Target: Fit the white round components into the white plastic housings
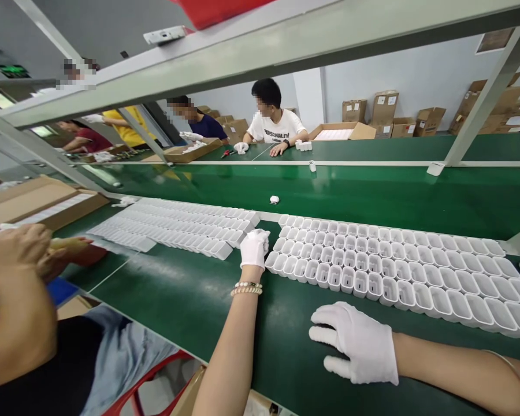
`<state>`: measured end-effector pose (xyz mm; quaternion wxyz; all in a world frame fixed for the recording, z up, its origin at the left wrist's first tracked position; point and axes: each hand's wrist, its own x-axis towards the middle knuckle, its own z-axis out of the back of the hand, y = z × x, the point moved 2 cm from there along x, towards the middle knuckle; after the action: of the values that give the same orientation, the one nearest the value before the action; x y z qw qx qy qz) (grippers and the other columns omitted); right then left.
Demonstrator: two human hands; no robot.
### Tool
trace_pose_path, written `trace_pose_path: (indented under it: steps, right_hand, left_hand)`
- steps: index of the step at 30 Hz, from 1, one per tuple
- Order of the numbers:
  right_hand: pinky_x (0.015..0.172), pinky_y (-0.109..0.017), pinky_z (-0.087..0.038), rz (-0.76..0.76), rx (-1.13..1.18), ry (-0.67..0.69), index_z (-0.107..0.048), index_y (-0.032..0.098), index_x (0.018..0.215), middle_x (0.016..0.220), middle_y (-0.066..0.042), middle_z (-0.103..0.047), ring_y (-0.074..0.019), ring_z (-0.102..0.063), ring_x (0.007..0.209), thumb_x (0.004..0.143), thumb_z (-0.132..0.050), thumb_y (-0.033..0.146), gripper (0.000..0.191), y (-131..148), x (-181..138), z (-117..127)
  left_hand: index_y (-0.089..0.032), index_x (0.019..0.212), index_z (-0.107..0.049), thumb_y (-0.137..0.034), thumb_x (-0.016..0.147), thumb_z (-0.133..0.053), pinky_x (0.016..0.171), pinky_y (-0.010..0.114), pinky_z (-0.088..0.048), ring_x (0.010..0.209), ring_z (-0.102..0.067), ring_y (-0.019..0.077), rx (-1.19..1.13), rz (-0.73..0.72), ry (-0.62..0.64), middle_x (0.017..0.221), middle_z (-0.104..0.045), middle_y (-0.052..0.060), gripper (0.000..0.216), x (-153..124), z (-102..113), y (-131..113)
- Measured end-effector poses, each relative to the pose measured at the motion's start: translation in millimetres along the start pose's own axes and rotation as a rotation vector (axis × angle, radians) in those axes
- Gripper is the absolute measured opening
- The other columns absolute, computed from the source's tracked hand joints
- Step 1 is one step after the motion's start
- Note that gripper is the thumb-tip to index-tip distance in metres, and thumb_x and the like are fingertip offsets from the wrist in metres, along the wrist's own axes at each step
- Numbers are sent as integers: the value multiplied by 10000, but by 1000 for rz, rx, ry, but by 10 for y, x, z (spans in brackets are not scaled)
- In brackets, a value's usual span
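My left hand (254, 248), in a white glove, reaches across the green table to the gap between two blocks of white plastic cups. Its fingers are curled closed, and whatever they may hold is hidden. On its right stand rows of open-topped, rounded rectangular white cups (338, 257). To its left lie tightly packed rows of similar white pieces (186, 222). My right hand (355, 344), also gloved in white, rests low over the table in front of the right-hand rows. Its fingers are spread, with nothing visible in them.
A green conveyor belt (398, 190) runs behind the cups, carrying a small white piece (274, 200). A metal frame (260, 63) crosses overhead. A co-worker's arm (21, 300) is close on the left, by an open carton (47, 202). Other people sit across the belt.
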<state>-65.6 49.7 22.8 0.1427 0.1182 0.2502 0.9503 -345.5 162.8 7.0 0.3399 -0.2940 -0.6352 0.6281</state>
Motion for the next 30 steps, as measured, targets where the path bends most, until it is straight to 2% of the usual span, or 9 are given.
trace_pose_path:
  steps: [4, 10, 14, 17, 19, 22, 25, 28, 30]
  right_hand:
    - [928, -496, -414, 47, -41, -11, -509, 135, 1293, 1319, -188, -503, -331, -464, 1175, 838, -565, 379, 518, -34, -28, -46]
    - [1046, -637, -262, 46, -35, 63, -312, 199, 1485, 1547, -238, -197, -441, -215, 1390, 798, -613, 542, 824, -50, -38, -26]
    - [1070, -670, -184, -3, -7, 176, -238, 220, 1512, 1565, -245, -106, -453, -102, 1416, 761, -676, 510, 917, -32, -24, 16]
    - [1090, -666, -128, -23, 13, 159, -197, 230, 1520, 1574, -225, -54, -436, -38, 1426, 791, -626, 562, 909, -45, -24, 30]
    - [1098, -664, -95, -5, 25, 155, -203, 238, 1519, 1576, -209, -53, -424, -7, 1431, 829, -536, 629, 860, -56, -29, 29]
    - [1120, -632, -64, 23, 19, 232, -261, 217, 1506, 1567, -199, -143, -398, -12, 1439, 870, -391, 687, 802, -69, -38, 12]
    - [1140, -590, -47, 13, -13, 276, -278, 204, 1502, 1562, -183, -189, -371, -28, 1446, 882, -332, 697, 794, -84, -39, 0]
    - [1143, -577, -32, 25, -20, 282, -273, 204, 1503, 1567, -177, -179, -363, -16, 1448, 876, -344, 697, 801, -96, -35, -9]
    - [1140, -580, -23, 29, -6, 279, -280, 202, 1501, 1569, -178, -170, -363, -5, 1449, 871, -373, 687, 801, -103, -33, -14]
  left_hand:
    - [-183, 519, -401, -278, 667, -643, 392, 197, -210, 400, -308, 62, -56, 14, 1, 463, -378, -48, 299, -3, 0, -33]
    - [-184, 556, -421, -238, 601, -633, 389, 191, -198, 391, -328, 57, -87, 20, -33, 477, -406, -56, 223, 3, -12, -37]
    - [-184, 578, -434, -232, 600, -632, 386, 192, -195, 383, -333, 58, -88, 13, -40, 489, -414, -54, 205, 0, -8, -60]
    - [-184, 591, -440, -219, 607, -622, 386, 193, -191, 379, -333, 59, -79, 14, -61, 500, -418, -53, 186, 0, 3, -89]
    - [-185, 587, -439, -209, 612, -613, 384, 196, -190, 375, -337, 63, -67, 20, -66, 497, -420, -52, 178, 3, 9, -97]
    - [-189, 572, -434, -197, 619, -598, 379, 203, -201, 364, -345, 69, -45, 11, -69, 477, -424, -52, 171, 17, 5, -89]
    - [-192, 590, -453, -196, 626, -620, 371, 212, -204, 353, -349, 76, -16, -48, -86, 439, -418, -63, 171, 21, -23, -123]
    - [-188, 676, -488, -181, 617, -684, 422, 209, -315, 419, -419, 75, -18, -158, -93, 506, -476, -67, 205, -85, -45, -331]
    - [-189, 735, -501, -165, 628, -709, 562, 222, -447, 561, -530, 87, -48, -273, -47, 653, -560, -42, 236, -296, -36, -582]
